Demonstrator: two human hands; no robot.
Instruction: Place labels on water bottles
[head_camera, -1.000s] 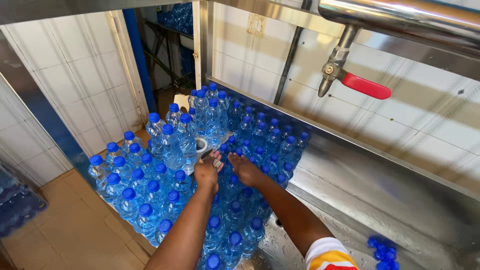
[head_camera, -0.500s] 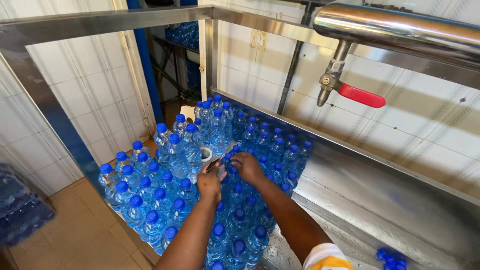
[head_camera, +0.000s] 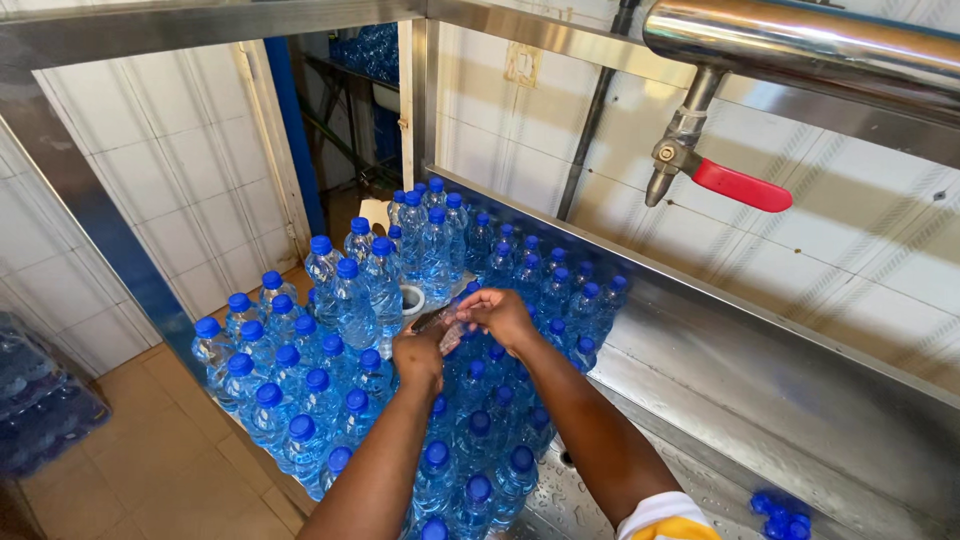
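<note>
Above the crowd of blue-capped water bottles (head_camera: 340, 370) on the steel worktop (head_camera: 760, 400), the left hand (head_camera: 420, 355) and right hand (head_camera: 503, 315) meet, both pinching a small clear plastic piece (head_camera: 445, 328) between their fingertips. The piece is thin, transparent and partly hidden. A roll of tape (head_camera: 411, 299) lies just beyond. Bottles pack the left side; bare steel lies to the right, under a red-handled tap (head_camera: 700, 170).

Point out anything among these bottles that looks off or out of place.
One bottle beside the left hand shows an open white mouth with no blue cap, unlike the capped bottles around it. Water drops lie on the steel tray.
</note>
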